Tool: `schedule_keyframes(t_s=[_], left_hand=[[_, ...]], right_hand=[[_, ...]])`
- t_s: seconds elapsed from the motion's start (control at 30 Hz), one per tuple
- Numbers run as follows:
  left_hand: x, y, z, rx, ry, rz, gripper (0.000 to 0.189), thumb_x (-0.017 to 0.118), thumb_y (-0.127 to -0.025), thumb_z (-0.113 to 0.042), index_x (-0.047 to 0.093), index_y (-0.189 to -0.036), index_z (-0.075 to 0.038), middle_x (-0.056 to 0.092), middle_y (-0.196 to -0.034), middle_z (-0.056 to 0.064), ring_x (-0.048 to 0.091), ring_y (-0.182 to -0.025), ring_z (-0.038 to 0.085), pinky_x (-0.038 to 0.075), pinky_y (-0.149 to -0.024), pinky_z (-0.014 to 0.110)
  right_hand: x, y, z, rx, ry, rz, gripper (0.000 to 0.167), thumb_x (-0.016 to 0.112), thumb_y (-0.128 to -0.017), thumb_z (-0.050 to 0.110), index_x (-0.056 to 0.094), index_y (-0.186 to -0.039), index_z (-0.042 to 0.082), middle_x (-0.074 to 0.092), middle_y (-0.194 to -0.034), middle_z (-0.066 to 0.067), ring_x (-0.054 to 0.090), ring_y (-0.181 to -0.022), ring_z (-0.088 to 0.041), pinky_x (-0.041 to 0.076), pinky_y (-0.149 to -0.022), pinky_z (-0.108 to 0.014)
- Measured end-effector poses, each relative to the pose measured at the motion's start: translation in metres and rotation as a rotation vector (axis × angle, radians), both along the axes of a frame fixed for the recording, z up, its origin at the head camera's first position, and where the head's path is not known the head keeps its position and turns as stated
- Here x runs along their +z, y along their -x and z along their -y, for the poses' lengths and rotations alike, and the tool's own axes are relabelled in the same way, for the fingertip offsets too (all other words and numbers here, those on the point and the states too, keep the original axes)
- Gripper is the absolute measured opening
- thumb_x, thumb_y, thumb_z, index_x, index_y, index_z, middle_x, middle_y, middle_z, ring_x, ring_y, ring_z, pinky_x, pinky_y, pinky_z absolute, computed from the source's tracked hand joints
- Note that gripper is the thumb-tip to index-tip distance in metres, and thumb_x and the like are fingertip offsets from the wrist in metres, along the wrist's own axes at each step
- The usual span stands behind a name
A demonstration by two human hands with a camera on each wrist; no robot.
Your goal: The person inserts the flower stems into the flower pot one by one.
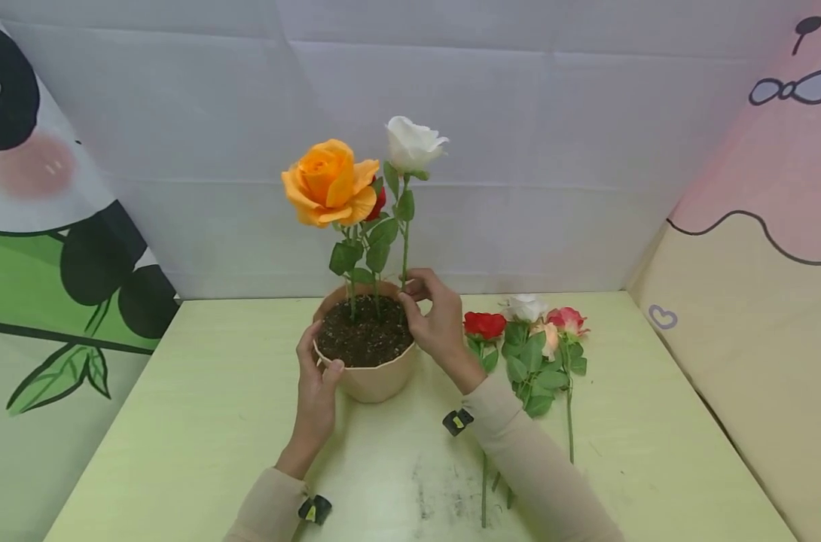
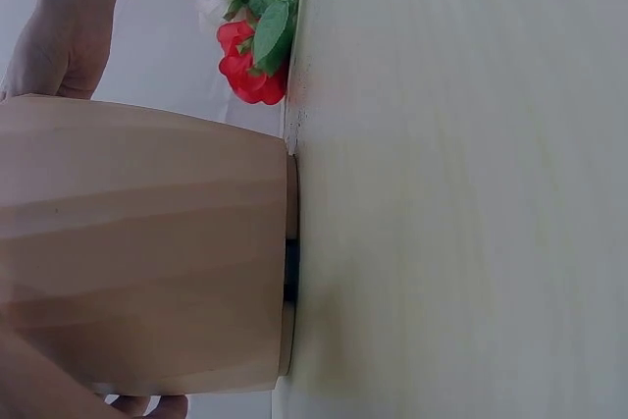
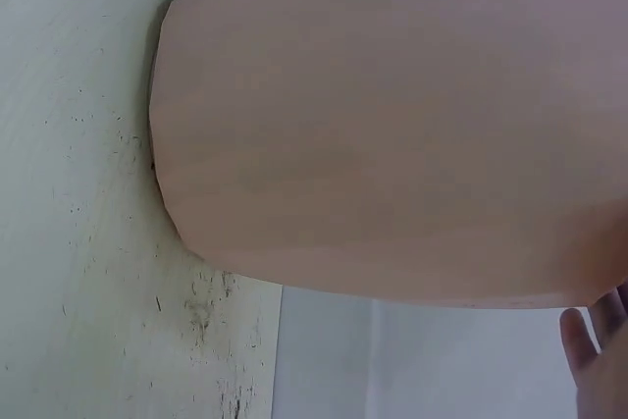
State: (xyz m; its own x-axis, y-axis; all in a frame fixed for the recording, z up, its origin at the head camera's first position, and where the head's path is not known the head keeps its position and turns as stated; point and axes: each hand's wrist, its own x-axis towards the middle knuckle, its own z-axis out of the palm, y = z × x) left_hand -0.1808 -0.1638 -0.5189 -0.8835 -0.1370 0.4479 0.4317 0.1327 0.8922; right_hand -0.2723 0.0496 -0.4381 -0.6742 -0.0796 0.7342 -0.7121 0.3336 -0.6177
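Note:
A peach-coloured flowerpot (image 1: 375, 384) filled with dark soil (image 1: 363, 331) stands on the table. My left hand (image 1: 318, 391) holds the pot's left side, thumb at the front rim and fingers along the outer wall. At the right rim, my right hand (image 1: 437, 320) pinches the lower stem of a white rose (image 1: 413, 144) between thumb and fingers; that rose stands upright and the stem's bottom end is hidden by the hand. A big orange rose (image 1: 329, 183) rises from the soil at the left, largely covering a red rose (image 1: 378, 202) behind it.
Right of the pot lie several loose flowers, among them a red rose (image 1: 485, 325), a white one (image 1: 524, 308) and a pink one (image 1: 568, 321). Dark soil specks (image 1: 451, 489) mark the table's front. A pale cloth wall (image 1: 553, 173) closes off the back.

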Motion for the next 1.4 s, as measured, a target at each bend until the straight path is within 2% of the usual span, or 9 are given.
schedule_keyframes(t_s=[0.1,0.3,0.5,0.73,0.87,0.9,1.1,1.13,1.4], left_hand=[[-0.008,0.004,0.004,0.015,0.013,-0.031,0.067,0.055,-0.11,-0.023,0.03,-0.172,-0.022,0.028,-0.178,0.017,0.032,-0.162,0.045,0.032,-0.13,0.053],[0.008,-0.003,-0.001,0.006,-0.007,0.029,0.071,0.054,-0.107,-0.022,0.027,-0.172,-0.02,0.024,-0.18,0.017,0.023,-0.163,0.051,0.023,-0.128,0.07],[0.011,-0.006,-0.005,0.038,0.014,0.053,0.068,0.051,-0.108,-0.018,0.028,-0.172,-0.021,0.025,-0.18,0.016,0.024,-0.164,0.048,0.024,-0.13,0.063],[0.013,-0.006,-0.004,0.019,0.0,0.067,0.07,0.052,-0.107,-0.017,0.026,-0.172,-0.019,0.023,-0.181,0.015,0.024,-0.164,0.048,0.024,-0.128,0.069],[0.01,-0.003,-0.004,0.02,0.01,0.069,0.07,0.053,-0.108,-0.02,0.026,-0.173,-0.02,0.024,-0.18,0.015,0.026,-0.163,0.047,0.027,-0.129,0.064],[0.0,0.002,0.0,0.02,0.012,0.08,0.07,0.053,-0.109,-0.022,0.026,-0.173,-0.024,0.024,-0.181,0.012,0.027,-0.163,0.044,0.028,-0.129,0.06],[-0.001,0.001,0.001,0.0,-0.008,0.057,0.07,0.054,-0.108,-0.023,0.028,-0.173,-0.026,0.024,-0.181,0.013,0.026,-0.164,0.045,0.026,-0.13,0.063],[0.008,-0.005,-0.003,-0.004,-0.011,0.042,0.07,0.054,-0.107,-0.02,0.028,-0.172,-0.022,0.023,-0.18,0.017,0.026,-0.163,0.048,0.025,-0.129,0.067],[0.015,-0.006,-0.004,-0.009,-0.007,0.097,0.072,0.052,-0.108,-0.018,0.024,-0.174,-0.02,0.024,-0.181,0.012,0.029,-0.162,0.041,0.027,-0.128,0.066]], right_hand=[[-0.001,0.0,0.001,-0.023,-0.011,-0.002,0.025,0.081,-0.094,-0.006,0.07,-0.116,-0.002,0.077,-0.091,-0.016,0.079,-0.079,-0.032,0.063,-0.074,-0.051],[0.002,-0.002,0.001,-0.032,-0.077,0.002,0.023,0.082,-0.093,-0.005,0.071,-0.113,0.0,0.079,-0.088,-0.012,0.079,-0.076,-0.027,0.06,-0.069,-0.044],[0.004,-0.002,-0.001,-0.005,-0.131,0.035,0.024,0.081,-0.094,-0.005,0.07,-0.115,0.0,0.08,-0.088,-0.014,0.078,-0.075,-0.028,0.062,-0.07,-0.052],[0.004,-0.003,-0.001,-0.007,-0.122,0.051,0.024,0.082,-0.095,-0.004,0.07,-0.115,-0.001,0.08,-0.089,-0.015,0.078,-0.075,-0.029,0.061,-0.07,-0.054],[0.003,-0.004,-0.003,-0.007,-0.1,0.064,0.024,0.083,-0.095,-0.003,0.071,-0.116,-0.001,0.081,-0.09,-0.015,0.078,-0.075,-0.03,0.061,-0.071,-0.056],[0.003,-0.004,-0.003,0.0,-0.09,0.072,0.023,0.083,-0.095,-0.003,0.072,-0.115,-0.001,0.081,-0.091,-0.015,0.078,-0.075,-0.03,0.061,-0.071,-0.056],[0.001,-0.007,-0.002,0.014,-0.077,0.114,0.023,0.084,-0.095,-0.002,0.073,-0.116,-0.001,0.082,-0.095,-0.016,0.08,-0.08,-0.029,0.063,-0.07,-0.05],[0.001,-0.007,-0.002,0.013,-0.083,0.117,0.024,0.085,-0.095,-0.001,0.074,-0.116,-0.001,0.082,-0.095,-0.016,0.08,-0.081,-0.029,0.063,-0.07,-0.049],[0.004,-0.008,-0.002,0.003,-0.11,0.107,0.025,0.088,-0.092,-0.001,0.077,-0.115,-0.004,0.081,-0.097,-0.016,0.077,-0.082,-0.029,0.061,-0.071,-0.05]])
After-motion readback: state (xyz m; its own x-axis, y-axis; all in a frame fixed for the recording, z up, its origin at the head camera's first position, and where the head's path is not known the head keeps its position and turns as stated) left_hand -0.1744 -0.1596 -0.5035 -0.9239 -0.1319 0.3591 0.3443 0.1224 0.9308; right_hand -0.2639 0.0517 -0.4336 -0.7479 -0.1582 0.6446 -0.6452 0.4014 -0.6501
